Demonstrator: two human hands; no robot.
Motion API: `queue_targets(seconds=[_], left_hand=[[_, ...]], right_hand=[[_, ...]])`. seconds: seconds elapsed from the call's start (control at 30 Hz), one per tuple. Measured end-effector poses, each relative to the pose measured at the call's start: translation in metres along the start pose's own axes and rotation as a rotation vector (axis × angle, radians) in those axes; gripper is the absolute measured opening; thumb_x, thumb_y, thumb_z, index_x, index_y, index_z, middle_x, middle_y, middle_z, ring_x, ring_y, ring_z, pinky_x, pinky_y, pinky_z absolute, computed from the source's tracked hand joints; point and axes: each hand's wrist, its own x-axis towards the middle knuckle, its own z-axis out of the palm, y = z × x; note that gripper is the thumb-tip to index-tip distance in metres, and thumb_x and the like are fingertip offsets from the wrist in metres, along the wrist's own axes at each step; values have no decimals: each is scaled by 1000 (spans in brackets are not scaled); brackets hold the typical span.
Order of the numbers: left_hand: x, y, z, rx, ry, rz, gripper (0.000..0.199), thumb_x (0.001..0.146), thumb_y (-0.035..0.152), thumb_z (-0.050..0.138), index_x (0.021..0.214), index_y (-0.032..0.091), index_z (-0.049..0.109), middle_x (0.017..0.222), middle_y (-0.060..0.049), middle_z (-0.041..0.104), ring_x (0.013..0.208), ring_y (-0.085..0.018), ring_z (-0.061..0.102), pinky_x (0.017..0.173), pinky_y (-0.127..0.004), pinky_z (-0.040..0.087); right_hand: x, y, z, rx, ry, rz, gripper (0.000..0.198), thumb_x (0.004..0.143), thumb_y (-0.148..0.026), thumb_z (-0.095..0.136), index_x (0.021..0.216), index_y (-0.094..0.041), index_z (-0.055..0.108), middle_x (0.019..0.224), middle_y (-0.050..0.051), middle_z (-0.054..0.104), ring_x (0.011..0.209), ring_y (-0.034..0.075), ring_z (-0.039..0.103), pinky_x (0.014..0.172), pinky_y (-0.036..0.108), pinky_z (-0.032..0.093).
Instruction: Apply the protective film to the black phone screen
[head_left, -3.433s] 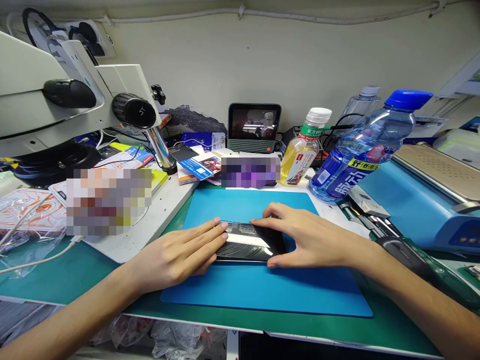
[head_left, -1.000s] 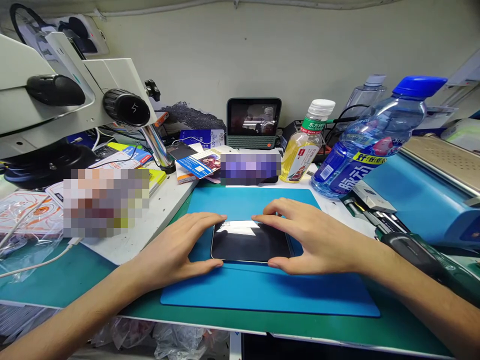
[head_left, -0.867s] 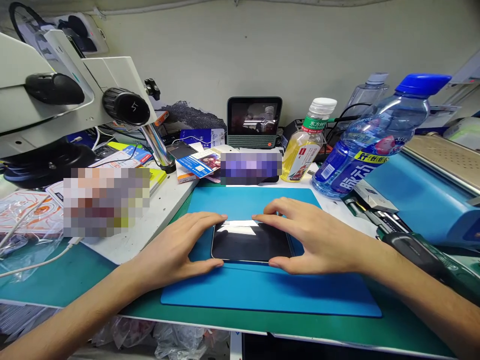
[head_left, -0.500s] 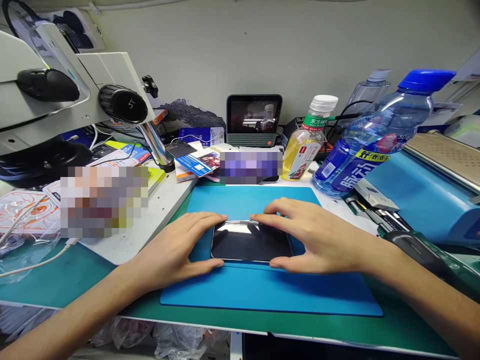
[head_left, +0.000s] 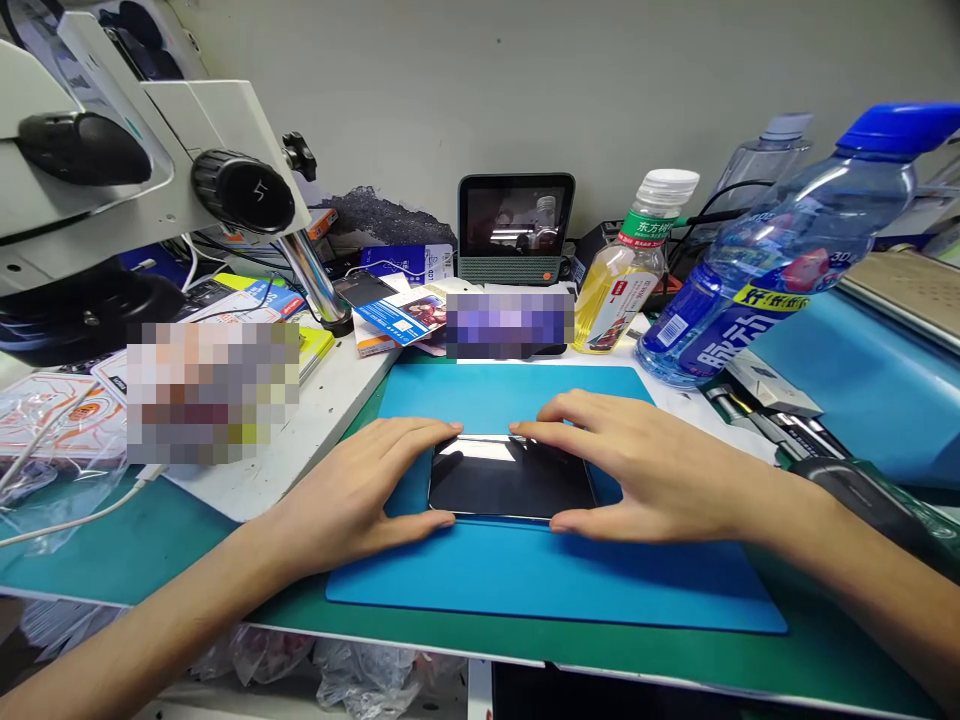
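Observation:
A smartphone (head_left: 510, 482) with a dark, glossy screen lies sideways, face up, over the blue mat (head_left: 555, 580). My left hand (head_left: 356, 490) grips its left end, with the thumb on the near long edge and the fingers at the far edge. At the right part of the phone, my right hand (head_left: 637, 470) holds it the same way, thumb near and fingertips far. Bright reflections of a light show along the far side of the screen. The phone's underside is hidden.
A microscope (head_left: 240, 190) stands at the left on a white base (head_left: 337, 420). Behind the mat are a small display (head_left: 516, 225), cards and boxes. At the right stand a tea bottle (head_left: 626, 265) and a large blue-capped bottle (head_left: 780, 260), beside a screwdriver-like tool (head_left: 795, 430).
The camera view has shifted slightly, so the whole scene sits a little differently in the frame. Both hands keep their hold on the phone, with hardly any movement.

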Motion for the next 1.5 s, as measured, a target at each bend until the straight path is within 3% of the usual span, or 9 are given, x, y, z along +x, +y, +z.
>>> queue_targets(seconds=[1.5], left_hand=[[1,2,-1,-57,-2,-48,72,97,42,74,157,28,35,154,-10,59,139,-31,59,119,-48,49]], right_hand=[[-1,3,4,-18,-3,-6,67,93,-60,70,147,-22,59,125,14,70,103,30,70,86,43,57]])
